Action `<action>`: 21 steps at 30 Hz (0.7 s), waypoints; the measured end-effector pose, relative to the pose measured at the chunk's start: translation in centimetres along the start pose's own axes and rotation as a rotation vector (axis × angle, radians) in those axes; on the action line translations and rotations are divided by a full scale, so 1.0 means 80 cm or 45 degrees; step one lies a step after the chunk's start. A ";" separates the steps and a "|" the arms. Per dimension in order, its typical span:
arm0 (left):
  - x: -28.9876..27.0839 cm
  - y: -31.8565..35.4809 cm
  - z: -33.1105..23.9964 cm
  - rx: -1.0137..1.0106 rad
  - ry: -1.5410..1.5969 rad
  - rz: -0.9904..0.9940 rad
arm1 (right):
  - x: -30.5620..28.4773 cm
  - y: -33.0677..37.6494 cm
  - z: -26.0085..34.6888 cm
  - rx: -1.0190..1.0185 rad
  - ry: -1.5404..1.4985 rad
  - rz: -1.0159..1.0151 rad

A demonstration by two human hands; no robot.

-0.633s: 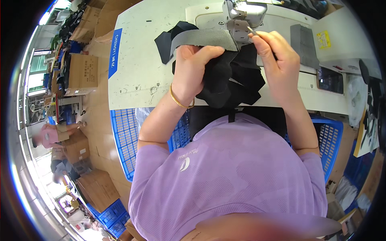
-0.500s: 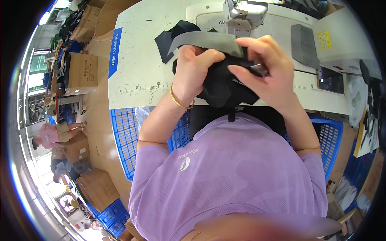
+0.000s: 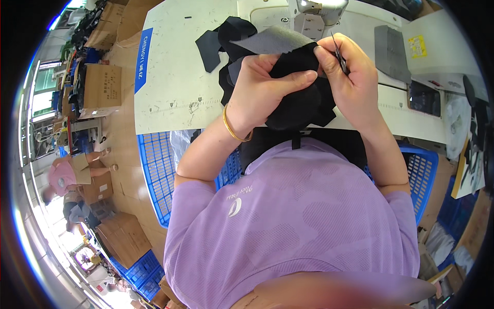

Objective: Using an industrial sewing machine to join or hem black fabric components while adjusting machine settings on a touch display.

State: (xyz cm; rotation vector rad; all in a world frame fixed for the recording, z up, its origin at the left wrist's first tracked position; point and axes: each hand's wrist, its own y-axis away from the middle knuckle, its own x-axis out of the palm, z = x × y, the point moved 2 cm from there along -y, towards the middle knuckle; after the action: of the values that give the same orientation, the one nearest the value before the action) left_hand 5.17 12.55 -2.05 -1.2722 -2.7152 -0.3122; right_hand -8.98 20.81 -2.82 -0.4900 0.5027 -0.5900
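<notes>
Left hand [image 3: 265,90] grips a bundle of black fabric pieces [image 3: 298,105], thumb pressed across the front. Right hand [image 3: 355,77] pinches the bundle's upper edge and holds small snips [image 3: 338,51]. The bundle is lifted above the white sewing table [image 3: 175,77], just before the sewing machine [image 3: 314,13].

We count: two hands, left [image 3: 260,90] and right [image 3: 352,77]; one black fabric bundle [image 3: 298,103]; one grey strip [image 3: 275,41]; one small tool [image 3: 337,51]; one bangle [image 3: 231,126]; one sewing machine [image 3: 316,13]; one tabletop [image 3: 175,77]; two blue crates, left [image 3: 154,170] and right [image 3: 422,175].
</notes>
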 end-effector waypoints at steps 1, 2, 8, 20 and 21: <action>-0.002 0.001 -0.002 0.002 0.071 0.076 | 0.001 0.002 -0.001 0.106 -0.121 0.022; -0.003 0.002 -0.004 0.003 0.074 0.077 | 0.002 0.004 -0.002 0.203 -0.263 0.047; -0.005 0.006 0.002 -0.097 0.092 0.018 | -0.006 0.002 -0.009 0.486 -0.458 0.273; -0.003 0.006 0.011 -0.044 0.046 -0.047 | -0.002 0.005 -0.009 0.451 -0.484 0.218; -0.004 0.006 0.013 -0.052 0.045 -0.035 | -0.001 0.005 -0.010 0.452 -0.485 0.218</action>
State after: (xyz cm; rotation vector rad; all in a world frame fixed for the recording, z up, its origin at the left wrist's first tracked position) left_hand 5.69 12.84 -3.06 -1.2285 -2.7123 -0.3908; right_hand -9.32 20.93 -3.63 -0.2092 0.0710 -0.3965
